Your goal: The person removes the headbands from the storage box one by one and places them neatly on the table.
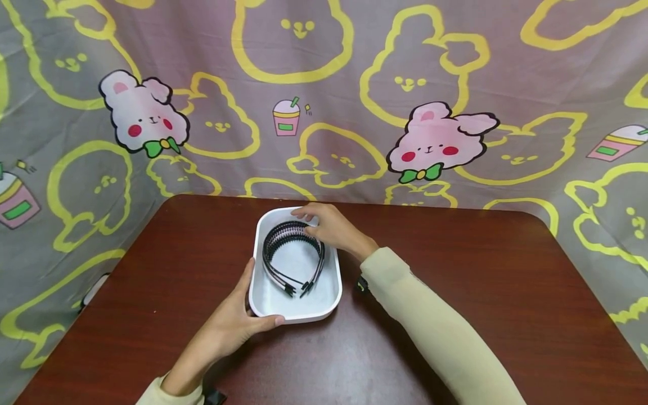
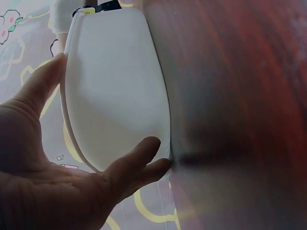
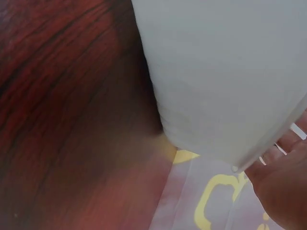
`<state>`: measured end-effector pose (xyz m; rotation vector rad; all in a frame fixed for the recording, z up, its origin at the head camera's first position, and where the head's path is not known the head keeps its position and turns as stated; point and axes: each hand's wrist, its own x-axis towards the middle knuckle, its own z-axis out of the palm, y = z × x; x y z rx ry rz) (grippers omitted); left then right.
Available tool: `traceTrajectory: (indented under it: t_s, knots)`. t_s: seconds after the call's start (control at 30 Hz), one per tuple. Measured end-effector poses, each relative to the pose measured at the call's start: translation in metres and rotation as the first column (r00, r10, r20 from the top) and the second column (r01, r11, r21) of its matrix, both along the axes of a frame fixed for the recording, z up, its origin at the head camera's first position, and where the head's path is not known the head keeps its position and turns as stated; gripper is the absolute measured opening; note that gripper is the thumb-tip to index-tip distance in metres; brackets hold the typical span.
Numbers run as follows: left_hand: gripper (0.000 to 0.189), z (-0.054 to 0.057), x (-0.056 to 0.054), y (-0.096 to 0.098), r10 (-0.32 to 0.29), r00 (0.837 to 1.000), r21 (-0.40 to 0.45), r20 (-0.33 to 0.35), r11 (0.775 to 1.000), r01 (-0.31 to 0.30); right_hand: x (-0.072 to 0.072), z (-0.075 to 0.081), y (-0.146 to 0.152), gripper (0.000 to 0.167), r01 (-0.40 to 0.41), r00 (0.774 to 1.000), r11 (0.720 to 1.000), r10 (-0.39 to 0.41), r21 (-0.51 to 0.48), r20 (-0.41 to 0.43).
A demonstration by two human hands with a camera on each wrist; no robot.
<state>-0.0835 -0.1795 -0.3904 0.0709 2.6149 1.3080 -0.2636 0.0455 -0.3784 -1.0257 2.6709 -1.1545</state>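
Note:
A white rectangular bin [image 1: 329, 298] with rounded corners stands on the table and holds several headbands [image 1: 266, 256]. They are nested together, mostly black with toothed inner edges, and a pinkish one shows among them. My left hand [image 1: 228, 326] grips the bin's near left corner, thumb along the front rim and fingers against the left side. In the left wrist view, fingers of the left hand [image 2: 91, 187] lie spread on the bin's outer wall. From the far right, my right hand [image 1: 331, 225] reaches over the rim, its fingers and thumb at the top of the headbands.
The dark reddish-brown table [image 1: 455, 281] extends on both sides of the bin. Behind it hangs a grey-pink curtain [image 1: 324, 101] with yellow outlines and cartoon rabbits. A small black device [image 1: 361, 284] sits below the right wrist.

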Motion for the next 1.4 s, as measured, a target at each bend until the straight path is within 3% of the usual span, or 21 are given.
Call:
traceTrajectory:
  t_s: [0.3,0.73,1.4]
  knots:
    - [0.135,0.000,0.001,0.001,-0.003,1.000,0.006,-0.007,1.000,0.003,-0.005,-0.009,-0.008,0.040,0.028,0.999,1.000,-0.029,0.007,0.015]
    - [0.136,0.000,0.001,0.001,-0.003,1.000,-0.010,-0.009,1.000,0.003,-0.010,-0.013,-0.014,0.038,0.038,0.996,0.999,-0.035,0.035,-0.085]
    - [0.135,0.000,0.000,-0.001,0.005,1.000,0.002,0.002,1.000,-0.005,-0.009,-0.012,-0.016,0.033,0.056,0.996,0.998,-0.056,0.007,-0.075]
